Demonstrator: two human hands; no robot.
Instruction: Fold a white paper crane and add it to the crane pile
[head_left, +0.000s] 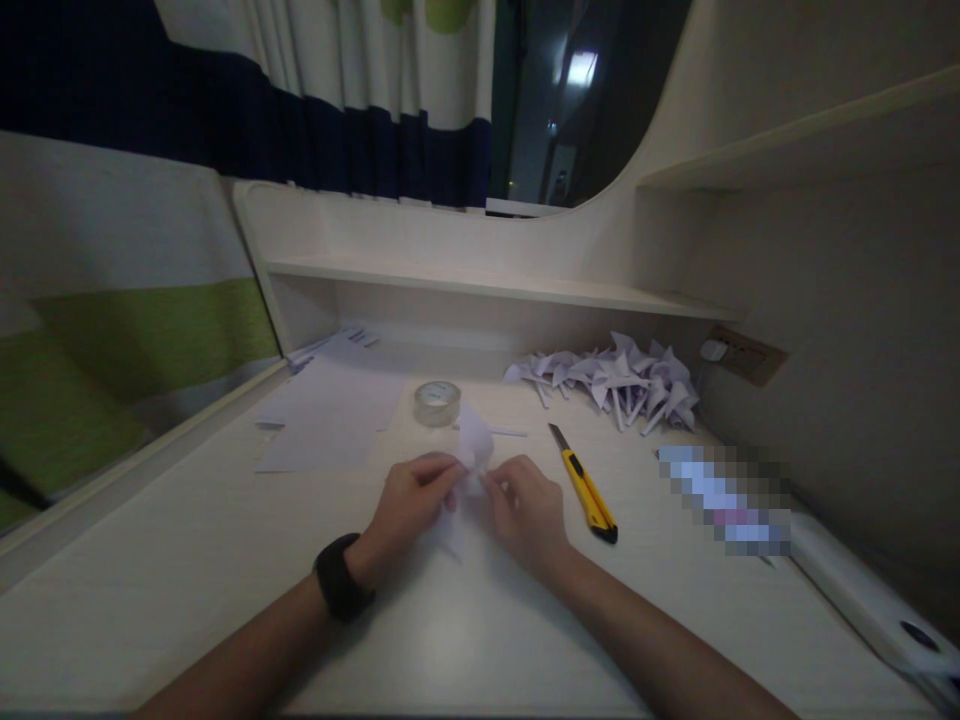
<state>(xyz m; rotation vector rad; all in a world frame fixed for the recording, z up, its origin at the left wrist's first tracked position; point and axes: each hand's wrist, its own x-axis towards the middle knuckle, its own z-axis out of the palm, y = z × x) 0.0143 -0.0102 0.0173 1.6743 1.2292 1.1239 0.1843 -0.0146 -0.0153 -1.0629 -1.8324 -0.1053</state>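
Observation:
Between both hands is a piece of folded white paper (pixel 475 438), with curled flaps standing up above the fingers. My left hand (pixel 418 497) pinches its left side, thumb and forefinger pressed together. On the other side my right hand (pixel 527 510) grips the paper near its centre with closed fingertips. The lower part of the paper is partly hidden behind the left hand. Just beyond lies a thin rolled paper stick (pixel 510 432). A roll of clear tape (pixel 437 403) rests behind the left hand, and a yellow utility knife (pixel 586 487) with its blade out lies right of the right hand.
White paper sheets (pixel 330 405) lie at the back left. Several paper pinwheels (pixel 619 380) are heaped at the back right below a shelf (pixel 487 282). Along the right wall is a long white device (pixel 862 590), with a blurred-out object (pixel 720 500) beside it.

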